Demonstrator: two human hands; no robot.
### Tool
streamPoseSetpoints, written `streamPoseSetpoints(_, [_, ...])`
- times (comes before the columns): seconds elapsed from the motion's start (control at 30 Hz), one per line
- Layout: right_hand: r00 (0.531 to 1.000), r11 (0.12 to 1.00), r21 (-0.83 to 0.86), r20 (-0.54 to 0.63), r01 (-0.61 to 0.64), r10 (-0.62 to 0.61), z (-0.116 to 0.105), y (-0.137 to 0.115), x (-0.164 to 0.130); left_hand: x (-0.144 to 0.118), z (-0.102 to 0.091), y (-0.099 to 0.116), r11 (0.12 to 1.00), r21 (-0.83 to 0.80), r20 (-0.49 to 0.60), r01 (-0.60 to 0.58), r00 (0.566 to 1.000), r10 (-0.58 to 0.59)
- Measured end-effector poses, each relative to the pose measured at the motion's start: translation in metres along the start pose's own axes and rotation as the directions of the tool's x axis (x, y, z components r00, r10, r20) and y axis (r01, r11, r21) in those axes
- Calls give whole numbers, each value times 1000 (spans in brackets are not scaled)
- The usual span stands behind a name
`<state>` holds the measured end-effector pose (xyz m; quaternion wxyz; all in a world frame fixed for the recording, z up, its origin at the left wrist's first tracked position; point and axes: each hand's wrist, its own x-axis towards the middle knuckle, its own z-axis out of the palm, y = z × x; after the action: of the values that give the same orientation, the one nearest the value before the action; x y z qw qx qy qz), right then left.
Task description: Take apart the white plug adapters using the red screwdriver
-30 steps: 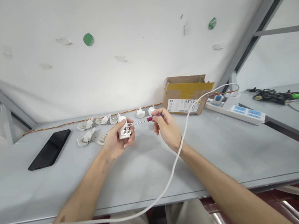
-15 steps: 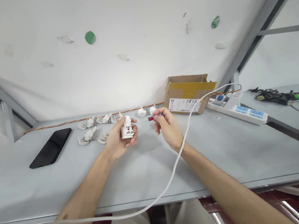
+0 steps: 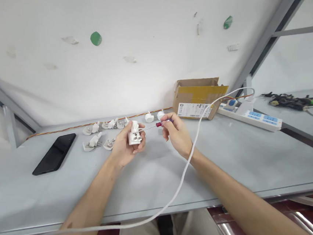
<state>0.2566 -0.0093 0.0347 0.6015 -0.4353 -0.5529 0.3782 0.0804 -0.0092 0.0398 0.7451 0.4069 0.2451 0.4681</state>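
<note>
My left hand (image 3: 124, 144) is closed around a white plug adapter (image 3: 134, 135), holding it upright above the table with its pronged face toward me. In my right hand (image 3: 177, 133) is a screwdriver (image 3: 159, 124) with a red and purple handle, pinched between thumb and fingers. Its thin metal shaft points left and the tip meets the adapter near its middle; the exact contact is too small to make out. Several white plug adapters (image 3: 93, 142) lie in two rows left of my left hand. Two round white pieces (image 3: 149, 117) stand behind, between my hands.
A black phone (image 3: 54, 154) lies at the left. An open cardboard box (image 3: 199, 98) stands against the wall, beside a white power strip (image 3: 259, 119). A white cable (image 3: 182, 179) hangs across the foreground over my right wrist. Dark bundled wires (image 3: 293, 100) lie far right.
The whole view has shifted slightly, so everything sits a little further right. Both hands keep their holds, and the screwdriver tip stays at the adapter.
</note>
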Motion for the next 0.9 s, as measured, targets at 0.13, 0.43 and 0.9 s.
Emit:
streamPoseSetpoints(0.13, [1000, 1000, -17, -1, -1, 1, 0, -1, 0, -1, 1, 3, 999, -31, -10, -26, 1000, 25])
streamPoseSetpoints(0.43, [999, 999, -43, -38, -27, 26, 1, -1, 0, -4, 1, 5, 1000, -8, -34, -21, 999, 21])
streamPoseSetpoints(0.9, [965, 980, -188, -260, -58, 7, -7, 9, 9, 2, -1, -2, 960, 281, -207, -16, 975, 77])
